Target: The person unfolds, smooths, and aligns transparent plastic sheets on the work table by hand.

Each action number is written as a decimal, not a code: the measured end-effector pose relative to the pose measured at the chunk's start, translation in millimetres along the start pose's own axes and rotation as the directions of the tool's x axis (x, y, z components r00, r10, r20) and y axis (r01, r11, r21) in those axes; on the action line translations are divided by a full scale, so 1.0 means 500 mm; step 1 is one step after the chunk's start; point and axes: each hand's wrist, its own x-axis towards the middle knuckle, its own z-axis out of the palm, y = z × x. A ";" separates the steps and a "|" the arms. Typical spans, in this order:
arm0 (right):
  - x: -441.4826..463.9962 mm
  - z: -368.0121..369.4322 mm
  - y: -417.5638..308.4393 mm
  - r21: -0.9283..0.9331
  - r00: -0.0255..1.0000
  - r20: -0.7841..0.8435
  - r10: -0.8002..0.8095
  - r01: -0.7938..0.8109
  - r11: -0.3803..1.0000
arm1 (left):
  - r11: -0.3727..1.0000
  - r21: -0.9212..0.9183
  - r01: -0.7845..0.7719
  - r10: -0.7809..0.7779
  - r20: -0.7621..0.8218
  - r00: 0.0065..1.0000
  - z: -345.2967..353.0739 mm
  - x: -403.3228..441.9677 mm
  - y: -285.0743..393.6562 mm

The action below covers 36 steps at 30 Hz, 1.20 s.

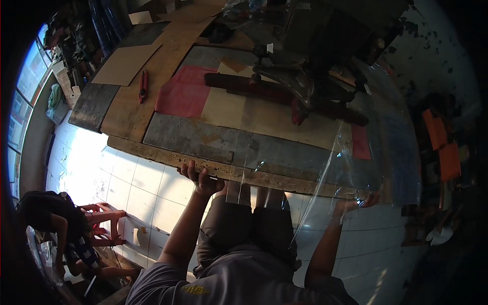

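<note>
My left hand (202, 180) is at the front edge of the workbench (188, 143), its fingers curled up against the wooden rim. Farther right, my right hand (358, 202) is closed on the edge of a clear plastic sheet (310, 203) near the bench's right front corner. The sheet spreads over the bench's right part and hangs past its front edge. Above the bench top stands a dark metal machine with a long red-brown bar (284, 96). Under the bar lie a cream sheet (223, 108) and a red sheet (185, 91).
A red cutter (143, 86) and brown cardboard (122, 64) lie on the bench's left part. At the lower left a person (48, 218) bends beside a red stool (105, 218). Orange objects (442, 147) stand at the far right.
</note>
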 end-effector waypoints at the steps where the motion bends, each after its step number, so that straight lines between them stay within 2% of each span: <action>1: 0.012 -0.006 -0.008 0.005 1.000 0.006 0.006 -0.006 1.000 | 1.000 0.002 0.000 0.000 -0.002 1.000 -0.001 0.000 -0.001; 4: -0.016 -0.002 0.008 0.075 0.999 0.003 0.034 -0.034 0.997 | 1.000 -0.013 0.003 -0.003 0.041 0.999 -0.010 0.007 0.002; 6: -0.035 -0.008 0.018 0.060 0.992 0.059 0.108 -0.111 0.992 | 1.000 0.004 0.009 -0.010 0.074 0.997 -0.018 0.012 0.004; 10: -0.048 -0.003 0.012 0.119 0.978 0.061 0.200 -0.206 0.971 | 0.999 -0.009 0.039 -0.038 0.108 0.993 -0.025 0.021 0.015; 13: -0.029 -0.033 -0.011 0.089 0.947 0.148 0.284 -0.299 0.950 | 0.999 0.019 0.026 -0.028 0.161 0.987 -0.036 0.040 0.031; 19: -0.046 -0.016 -0.021 0.267 0.896 0.113 0.429 -0.443 0.856 | 0.999 -0.011 0.053 -0.050 0.208 0.977 -0.050 0.043 0.034; 22: -0.035 -0.030 -0.019 0.128 0.929 0.132 0.345 -0.361 0.924 | 0.999 0.005 0.043 -0.043 0.200 0.979 -0.047 0.039 0.029; 25: -0.042 -0.016 -0.015 0.224 0.924 0.091 0.371 -0.382 0.897 | 0.999 0.012 0.037 -0.038 0.188 0.982 -0.042 0.034 0.025; 31: -0.029 -0.020 -0.019 0.145 0.944 0.076 0.320 -0.328 0.934 | 0.999 0.030 0.034 -0.039 0.158 0.987 -0.034 0.033 0.028; 36: -0.020 -0.022 -0.026 0.186 0.939 0.080 0.335 -0.344 0.920 | 0.999 0.034 0.034 -0.039 0.173 0.984 -0.036 0.032 0.024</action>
